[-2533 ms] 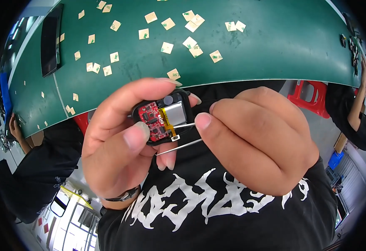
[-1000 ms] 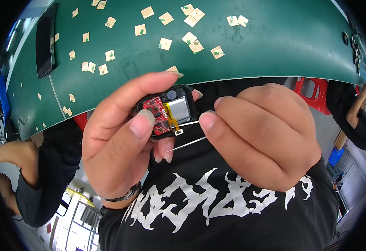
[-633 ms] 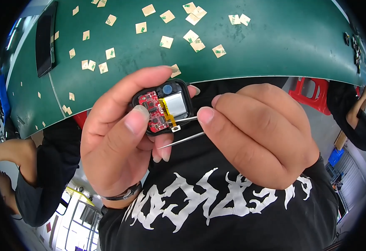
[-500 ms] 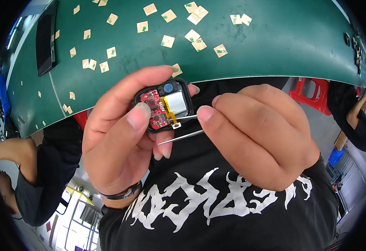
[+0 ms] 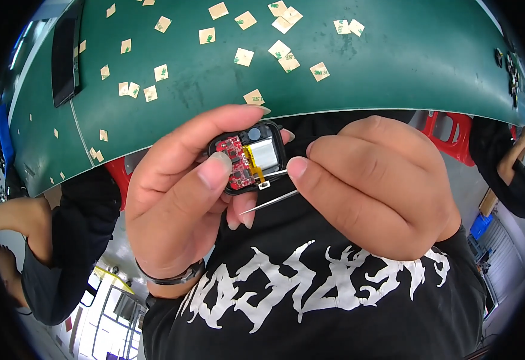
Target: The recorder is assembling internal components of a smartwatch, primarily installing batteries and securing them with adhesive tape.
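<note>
My left hand [image 5: 181,192] grips a small black device housing [image 5: 280,157] by its edges, its open side facing up. Inside lie a red circuit board [image 5: 237,161], a silver battery cell [image 5: 264,155] and a round dark-blue disc [image 5: 254,134]. The left thumb rests on the board's edge. A yellow-orange flex cable [image 5: 255,165] runs off the board to a small white-framed end piece [image 5: 264,185] at the housing's lower rim. My right hand [image 5: 373,186] pinches metal tweezers [image 5: 271,201]. One tip reaches in by the cable, whether touching I cannot tell; the other stays outside, below the housing.
Beyond my hands is a green table [image 5: 202,78] scattered with many small cream paper squares [image 5: 244,57]. A black flat panel [image 5: 66,54] lies at its left. Other people sit at left and right, near a red stool [image 5: 448,135].
Both hands have shifted slightly, the left one with the housing to the right and a little nearer me. The tweezers stay at the cable's side of the housing.
</note>
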A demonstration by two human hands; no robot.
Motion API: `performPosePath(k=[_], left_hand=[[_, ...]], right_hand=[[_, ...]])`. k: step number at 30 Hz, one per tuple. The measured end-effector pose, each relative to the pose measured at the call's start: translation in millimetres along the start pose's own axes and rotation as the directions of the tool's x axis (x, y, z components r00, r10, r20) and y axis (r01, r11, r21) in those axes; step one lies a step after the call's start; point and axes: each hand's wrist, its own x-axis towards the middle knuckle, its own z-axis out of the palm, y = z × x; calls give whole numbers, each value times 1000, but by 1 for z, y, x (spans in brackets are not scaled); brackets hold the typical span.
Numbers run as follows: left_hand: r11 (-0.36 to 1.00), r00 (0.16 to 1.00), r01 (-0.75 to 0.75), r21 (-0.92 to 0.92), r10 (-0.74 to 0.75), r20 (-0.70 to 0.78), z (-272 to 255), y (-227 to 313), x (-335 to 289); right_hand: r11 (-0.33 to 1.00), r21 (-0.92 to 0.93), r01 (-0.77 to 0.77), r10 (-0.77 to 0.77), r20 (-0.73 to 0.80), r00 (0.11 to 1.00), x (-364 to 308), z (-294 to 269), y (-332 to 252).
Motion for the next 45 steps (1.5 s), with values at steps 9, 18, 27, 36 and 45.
performPosePath(k=[9,18,27,36,45], left_hand=[[999,1000,-21,34,21,2,3,0,1],[999,1000,-20,38,20,-2,3,0,1],[998,1000,5,56,-5,-7,4,0,1],[993,999,23,116,-18,-40,8,6,0],[988,1000,-10,155,12,-16,5,5,-1]], right_hand=[[994,-113,-5,6,14,1000,1,-1,-6],[995,-81,-52,49,-39,998,-1,4,-7],[997,75,17,-19,23,1000,-3,0,7],[995,-100,0,3,29,1000,1,-9,-8],[996,-68,-51,59,119,991,4,-14,-10]])
